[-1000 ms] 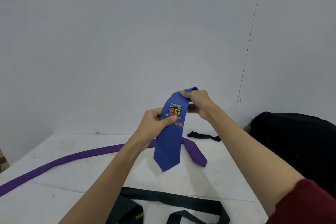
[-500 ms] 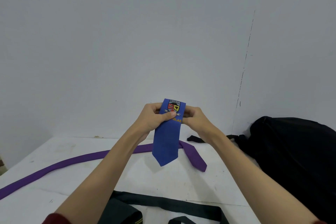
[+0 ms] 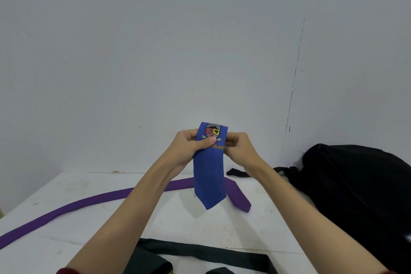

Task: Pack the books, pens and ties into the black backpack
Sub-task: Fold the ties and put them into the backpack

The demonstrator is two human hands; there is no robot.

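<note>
A plain grey wall (image 3: 155,51) fills the upper two thirds of the frame, with a thin dashed crack (image 3: 297,66) running down its right part. Below it lies a white bench (image 3: 73,224), scuffed in places.

At the lower left a purple tie (image 3: 93,201) sweeps from the frame's left edge toward the centre; its middle stretch is hidden behind the forearms and the blue tie, and its pointed end shows just right of centre. Along the bottom edge a black tie (image 3: 200,252) lies across the bench, its folded parts cut off by the frame.

In the centre both forearms rise from the bottom corners and meet above the bench. The left hand (image 3: 189,148) pinches the blue tie (image 3: 209,176), thumb pressed flat over the crest, its fingers curled behind the cloth. The right hand (image 3: 239,148) grips the tie's right edge with curled fingers, mostly hidden behind the fabric. The tie hangs upright, point down, clear of the bench. Part of its orange lettering is covered by the thumb.

At the right the black backpack (image 3: 355,189) sits on the bench against the wall, cut off by the frame's right edge, a strap (image 3: 236,172) trailing behind the right wrist.
</note>
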